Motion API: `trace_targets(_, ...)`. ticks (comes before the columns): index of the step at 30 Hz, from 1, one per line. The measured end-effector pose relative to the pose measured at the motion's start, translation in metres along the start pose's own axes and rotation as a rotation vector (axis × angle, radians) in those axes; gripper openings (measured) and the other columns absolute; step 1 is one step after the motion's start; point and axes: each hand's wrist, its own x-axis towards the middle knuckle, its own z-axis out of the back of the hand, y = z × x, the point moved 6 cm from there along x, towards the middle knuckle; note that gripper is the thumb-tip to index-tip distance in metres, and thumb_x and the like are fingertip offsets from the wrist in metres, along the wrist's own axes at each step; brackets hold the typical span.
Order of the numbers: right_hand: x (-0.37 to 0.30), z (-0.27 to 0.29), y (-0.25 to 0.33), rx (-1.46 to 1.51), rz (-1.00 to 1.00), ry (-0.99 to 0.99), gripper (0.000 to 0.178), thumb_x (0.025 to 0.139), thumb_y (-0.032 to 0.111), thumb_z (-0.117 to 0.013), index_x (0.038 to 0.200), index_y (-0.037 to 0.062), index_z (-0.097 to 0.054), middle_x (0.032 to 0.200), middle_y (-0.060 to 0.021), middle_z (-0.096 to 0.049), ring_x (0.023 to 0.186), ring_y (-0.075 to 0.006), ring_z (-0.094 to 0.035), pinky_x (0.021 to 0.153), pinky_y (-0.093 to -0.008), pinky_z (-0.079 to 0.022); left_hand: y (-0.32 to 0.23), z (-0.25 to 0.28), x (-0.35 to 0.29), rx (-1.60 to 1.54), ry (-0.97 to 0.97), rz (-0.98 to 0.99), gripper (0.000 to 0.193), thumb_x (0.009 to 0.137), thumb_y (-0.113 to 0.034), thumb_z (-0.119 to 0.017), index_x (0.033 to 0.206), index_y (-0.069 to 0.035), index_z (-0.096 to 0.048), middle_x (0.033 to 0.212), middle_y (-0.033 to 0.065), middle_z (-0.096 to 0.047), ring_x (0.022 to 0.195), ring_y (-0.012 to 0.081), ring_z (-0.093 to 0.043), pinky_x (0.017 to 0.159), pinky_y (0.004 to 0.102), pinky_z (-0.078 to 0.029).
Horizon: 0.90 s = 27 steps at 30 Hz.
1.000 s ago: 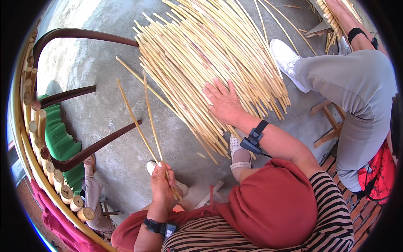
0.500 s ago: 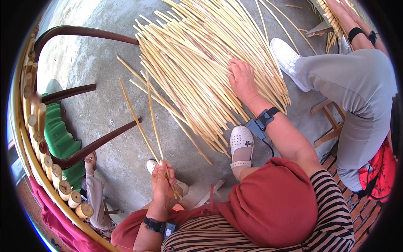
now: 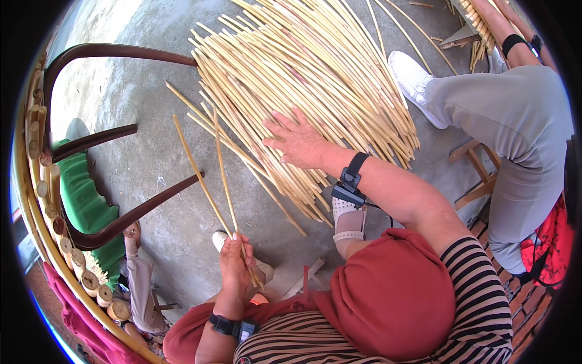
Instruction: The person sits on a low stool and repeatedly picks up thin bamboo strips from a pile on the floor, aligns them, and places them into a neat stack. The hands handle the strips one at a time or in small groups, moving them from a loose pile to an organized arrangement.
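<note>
A wide pile of pale yellow peeled sticks (image 3: 291,67) lies on the concrete floor in front of me, most of them side by side and slanting. My right hand (image 3: 295,139) reaches over the near left part of the pile, palm down with the fingers spread, and holds nothing; whether it presses on the sticks I cannot tell. Down at my lap, my left hand (image 3: 235,255) is closed round the lower ends of two thin sticks (image 3: 200,167). Their upper lengths rise from the fist and fan slightly apart.
At the left, a curved dark brown frame (image 3: 121,51) juts over the floor beside a row of cut round pole ends (image 3: 90,282). A green cloth (image 3: 85,188) lies behind it. On the right, a person's grey-trousered leg (image 3: 485,103) and white shoe (image 3: 412,76) border the pile.
My right hand has moved left and nearer across the pile, and its fingers have spread. My left hand keeps the two sticks in nearly the same place.
</note>
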Motion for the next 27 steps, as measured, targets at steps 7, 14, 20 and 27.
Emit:
trace_targets(7,-0.011,0.010,-0.036,-0.068,-0.300,-0.141,0.058,0.090,0.041,-0.055,0.141,0.0169,-0.041,0.156,-0.0150,-0.021,0.146,-0.0292,-0.013,0.116,-0.0548,-0.007,0.002,0.004,0.001,-0.007,0.017,-0.007,0.027,0.100,-0.033,-0.050,0.092,-0.008,-0.055,0.060,0.0021,-0.050,0.044,0.0085,-0.037,0.041,0.0231,-0.030)
trace_targets(14,-0.030,0.019,-0.077,-0.025,-0.346,-0.348,0.064,0.085,0.026,-0.056,0.145,0.0134,-0.036,0.152,-0.0206,-0.027,0.143,-0.0309,-0.023,0.116,-0.0459,-0.016,0.002,0.006,0.002,-0.003,0.017,-0.007,0.027,0.100,-0.033,-0.050,0.092,-0.008,-0.055,0.060,0.0021,-0.051,0.043,0.0084,-0.037,0.041,0.0232,-0.031)
trace_targets(20,-0.024,0.033,-0.099,0.062,-0.418,-0.413,0.060,0.083,0.012,-0.054,0.141,0.0079,-0.042,0.150,-0.0219,-0.031,0.141,-0.0307,-0.028,0.113,-0.0434,-0.024,0.003,0.005,0.002,0.001,0.014,-0.009,0.027,0.100,-0.033,-0.050,0.092,-0.008,-0.055,0.060,0.0021,-0.051,0.043,0.0084,-0.038,0.041,0.0231,-0.031)
trace_targets(27,-0.020,0.033,-0.111,0.015,-0.401,-0.364,0.060,0.085,0.002,-0.050,0.143,0.0117,-0.041,0.153,-0.0157,-0.030,0.143,-0.0284,-0.026,0.112,-0.0443,-0.026,0.004,0.006,0.003,-0.004,0.016,-0.006,0.027,0.100,-0.033,-0.051,0.092,-0.008,-0.055,0.061,0.0023,-0.051,0.043,0.0084,-0.038,0.041,0.0228,-0.031)
